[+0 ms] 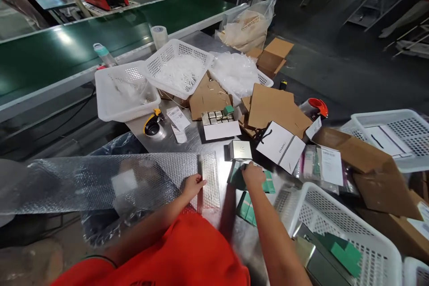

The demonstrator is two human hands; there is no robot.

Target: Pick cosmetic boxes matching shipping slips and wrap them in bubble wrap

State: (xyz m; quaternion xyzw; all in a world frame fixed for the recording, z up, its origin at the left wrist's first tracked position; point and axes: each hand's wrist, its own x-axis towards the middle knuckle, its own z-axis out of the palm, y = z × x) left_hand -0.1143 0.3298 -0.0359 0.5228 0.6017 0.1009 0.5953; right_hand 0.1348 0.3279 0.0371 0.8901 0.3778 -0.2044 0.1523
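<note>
My left hand [193, 187] is closed at the edge of a long sheet of bubble wrap [161, 165], with its thumb and fingertips close together. Right beside it lies a flat bubble-wrapped pack [210, 183]. My right hand [254, 176] reaches down onto a cluster of small green boxes [268, 182], fingers curled at one of them; the fingertips are partly hidden. Just beyond that hand sits a silvery-white box [241, 149]. More green boxes [247, 208] lie nearer to me, left of my right forearm. An open white carton [221, 131] holds several small boxes farther back.
White baskets [129, 107] stand at the back left, before a green conveyor belt [127, 20]. A tape dispenser [154, 126], a white paper bag [280, 146] and cardboard [276, 109] lie around the metal table. Another white basket [335, 208] stands at right, next to open brown cartons [378, 167].
</note>
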